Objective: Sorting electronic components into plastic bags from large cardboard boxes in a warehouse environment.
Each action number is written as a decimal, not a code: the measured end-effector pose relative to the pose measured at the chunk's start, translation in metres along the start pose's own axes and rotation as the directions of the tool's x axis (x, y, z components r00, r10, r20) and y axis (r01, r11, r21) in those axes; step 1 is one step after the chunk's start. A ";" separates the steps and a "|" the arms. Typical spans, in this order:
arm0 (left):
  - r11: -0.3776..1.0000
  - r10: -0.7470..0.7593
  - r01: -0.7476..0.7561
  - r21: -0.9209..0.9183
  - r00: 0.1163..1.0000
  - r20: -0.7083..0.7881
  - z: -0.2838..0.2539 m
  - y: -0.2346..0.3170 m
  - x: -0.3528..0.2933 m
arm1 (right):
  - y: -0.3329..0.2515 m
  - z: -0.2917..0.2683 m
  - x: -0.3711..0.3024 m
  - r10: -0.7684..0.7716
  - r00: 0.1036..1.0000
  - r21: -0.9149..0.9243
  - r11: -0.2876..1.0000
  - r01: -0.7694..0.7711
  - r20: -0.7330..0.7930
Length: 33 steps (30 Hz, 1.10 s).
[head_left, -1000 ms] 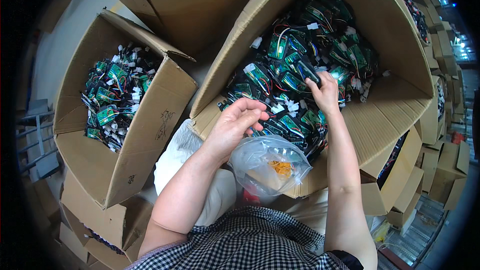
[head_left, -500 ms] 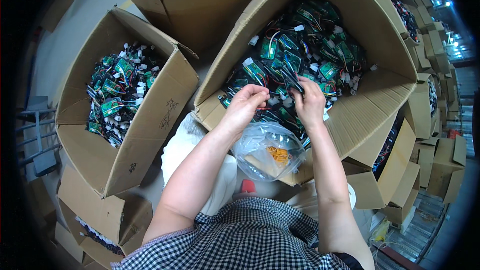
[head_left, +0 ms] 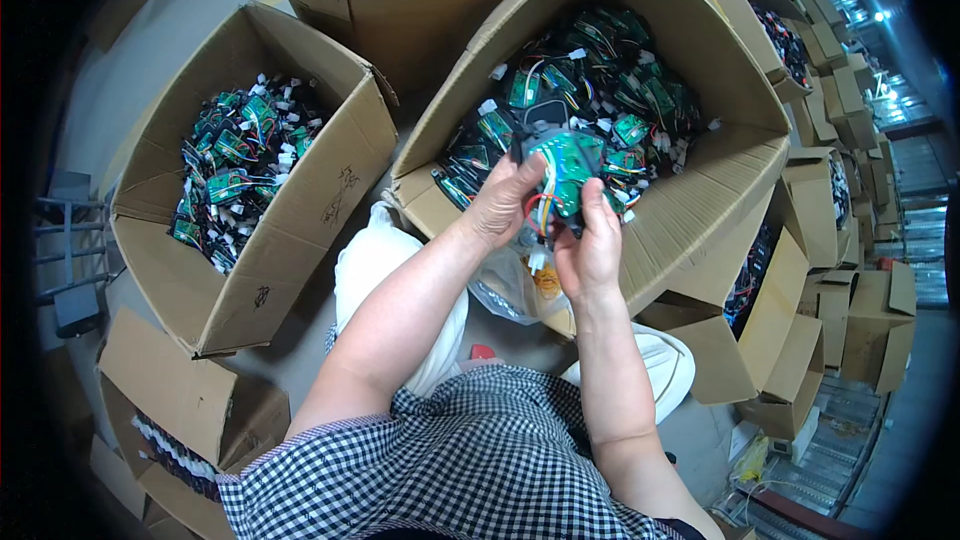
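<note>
Between my two hands is a green circuit board [head_left: 572,162] with red, yellow, blue and white wires and a white plug hanging below it. My left hand [head_left: 505,198] grips its left side, near the wires. My right hand [head_left: 592,248] closes on the lower right edge, fingers partly hidden behind the board. Directly beneath lies a large open carton [head_left: 690,215] holding a heap of similar wired boards [head_left: 630,130]. A clear plastic bag [head_left: 500,290] with orange rubber bands [head_left: 545,278] hangs at the carton's near edge, partly covered by my hands.
To the left stands another open carton [head_left: 290,240] of wired boards. A cardboard box with raised flaps [head_left: 165,385] sits at lower left. Several opened boxes [head_left: 770,325] crowd the right side. Behind rises a tall brown carton [head_left: 430,10]. A metal rack [head_left: 75,250] is at far left.
My hands have come closer together, and a circuit board now shows face up between them. Earlier the right hand held dark wires over the heap. The view has shifted slightly.
</note>
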<state>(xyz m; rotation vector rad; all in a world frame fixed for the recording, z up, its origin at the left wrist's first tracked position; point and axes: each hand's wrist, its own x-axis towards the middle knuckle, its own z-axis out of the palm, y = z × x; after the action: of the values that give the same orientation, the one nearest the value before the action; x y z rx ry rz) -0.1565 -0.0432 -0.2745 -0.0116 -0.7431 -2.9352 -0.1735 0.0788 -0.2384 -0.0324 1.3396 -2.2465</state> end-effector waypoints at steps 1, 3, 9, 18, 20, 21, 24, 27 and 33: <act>0.996 0.001 0.000 0.086 1.000 -0.003 0.005 -0.001 -0.005 | 0.004 0.004 -0.002 -0.044 0.998 -0.019 0.999 0.043 -0.038; 0.986 -0.013 0.014 0.166 1.000 -0.009 0.015 -0.001 -0.012 | 0.013 0.008 -0.008 -0.116 0.990 -0.068 0.992 0.111 -0.084; 0.983 0.022 -0.012 0.181 0.998 -0.055 0.016 0.006 -0.041 | 0.005 -0.005 -0.031 -0.245 0.966 -0.994 0.044 0.101 0.087; 0.741 -0.164 0.175 0.649 0.983 -0.078 0.025 0.011 -0.076 | -0.010 0.017 -0.018 -0.494 0.787 -0.753 0.336 0.566 0.370; 0.832 -0.165 0.136 0.537 0.986 0.006 0.025 0.011 -0.080 | -0.005 0.016 -0.020 -0.490 0.849 -0.648 0.586 0.487 0.196; 0.867 -0.194 0.151 0.476 0.980 0.043 0.032 0.018 -0.085 | -0.010 0.023 -0.029 -0.386 0.921 -0.494 0.791 0.361 0.055; 0.777 -0.271 0.214 0.593 0.963 0.008 0.027 0.017 -0.090 | -0.004 0.015 -0.033 -0.276 0.960 -0.218 0.940 0.262 -0.040; 0.723 -0.232 0.313 0.616 0.950 -0.211 0.026 0.022 -0.091 | 0.014 0.000 -0.024 -0.299 0.952 -0.061 0.954 0.295 -0.068; 0.826 0.050 0.110 0.553 0.963 -0.265 0.012 0.057 -0.081 | 0.053 -0.084 -0.017 -0.307 0.812 -0.868 -0.168 0.467 0.496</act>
<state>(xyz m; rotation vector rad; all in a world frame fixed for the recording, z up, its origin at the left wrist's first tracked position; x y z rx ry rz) -0.0702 -0.0782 -0.2395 0.4437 -1.5304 -2.5375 -0.1595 0.1352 -0.3213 -1.2649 2.8870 -0.8612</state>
